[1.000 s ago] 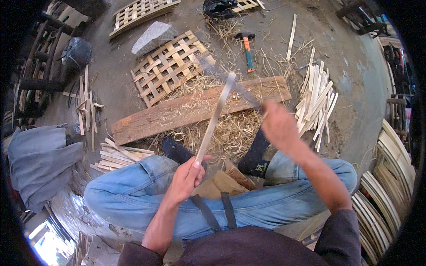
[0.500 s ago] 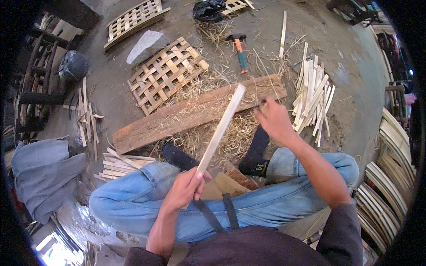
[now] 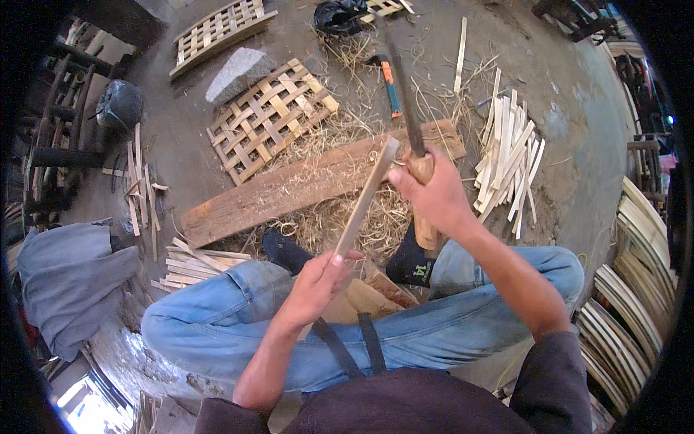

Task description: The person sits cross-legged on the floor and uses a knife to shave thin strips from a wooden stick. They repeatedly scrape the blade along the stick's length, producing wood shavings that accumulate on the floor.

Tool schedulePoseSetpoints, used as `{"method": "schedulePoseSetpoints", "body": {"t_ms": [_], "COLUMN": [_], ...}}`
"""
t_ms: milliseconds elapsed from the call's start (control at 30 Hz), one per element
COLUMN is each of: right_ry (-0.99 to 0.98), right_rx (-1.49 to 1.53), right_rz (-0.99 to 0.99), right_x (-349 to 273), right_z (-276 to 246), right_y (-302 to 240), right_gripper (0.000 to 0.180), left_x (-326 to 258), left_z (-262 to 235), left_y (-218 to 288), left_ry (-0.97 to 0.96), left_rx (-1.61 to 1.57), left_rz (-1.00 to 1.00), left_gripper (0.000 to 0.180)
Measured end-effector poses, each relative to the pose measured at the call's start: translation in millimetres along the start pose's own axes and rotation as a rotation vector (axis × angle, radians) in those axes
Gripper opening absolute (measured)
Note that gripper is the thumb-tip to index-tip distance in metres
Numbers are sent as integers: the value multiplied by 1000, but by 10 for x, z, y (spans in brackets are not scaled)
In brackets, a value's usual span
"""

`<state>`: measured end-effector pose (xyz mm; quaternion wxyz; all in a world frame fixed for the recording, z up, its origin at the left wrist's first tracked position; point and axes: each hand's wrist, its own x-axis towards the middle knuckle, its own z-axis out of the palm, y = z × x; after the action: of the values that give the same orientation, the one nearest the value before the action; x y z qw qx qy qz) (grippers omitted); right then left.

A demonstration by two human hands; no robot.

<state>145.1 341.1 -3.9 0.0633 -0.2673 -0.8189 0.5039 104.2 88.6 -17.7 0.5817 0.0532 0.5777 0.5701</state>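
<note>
My left hand (image 3: 318, 283) grips the near end of a long pale bamboo strip (image 3: 365, 199) that slants up and away over my knees. My right hand (image 3: 432, 197) is closed around the wooden handle of a dark-bladed knife (image 3: 403, 87), held upright with the blade pointing away, right beside the strip's far end. I sit on the ground in blue jeans and dark socks, a tan cloth on my lap. Under the strip lie a long wooden plank (image 3: 303, 184) and a heap of bamboo shavings (image 3: 361, 217).
A woven bamboo lattice panel (image 3: 267, 119) and a grey stone (image 3: 238, 72) lie beyond the plank. A second lattice (image 3: 220, 29) sits farther back. Cut bamboo slats (image 3: 506, 159) are piled at right, curved strips (image 3: 636, 275) at far right, an orange-handled tool (image 3: 390, 87) ahead, grey cloth (image 3: 69, 282) at left.
My right hand has risen and swung the knife from lying across the strip to standing upright by its far end. The left hand keeps holding the strip in much the same place.
</note>
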Motion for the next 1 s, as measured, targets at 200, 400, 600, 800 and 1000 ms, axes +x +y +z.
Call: {"method": "schedulePoseSetpoints", "body": {"t_ms": [200,400,600,800,1000], "right_ry": [-308,-395,-361,-441,-438], "right_rx": [-544,-613,-623,-623,-614], "right_rz": [-342,-268,-214,-180,-252], "right_x": [-358,-339,-330,-396,-383], "right_z": [104,3,-47,-71,-80], "right_y": [-87,72,225,267,280], "right_gripper": [26,16,17,18,23], "left_x": [32,1,-243,-346,-567], "left_z": [-31,26,92,133,165], "left_y": [376,281,129,-35,-236], "left_ry": [-14,0,14,64,41], "left_rx": [-114,-76,-34,-54,-152], "left_rz": [-142,-142,-190,-203,-251], "left_gripper": [36,23,20,22,24]}}
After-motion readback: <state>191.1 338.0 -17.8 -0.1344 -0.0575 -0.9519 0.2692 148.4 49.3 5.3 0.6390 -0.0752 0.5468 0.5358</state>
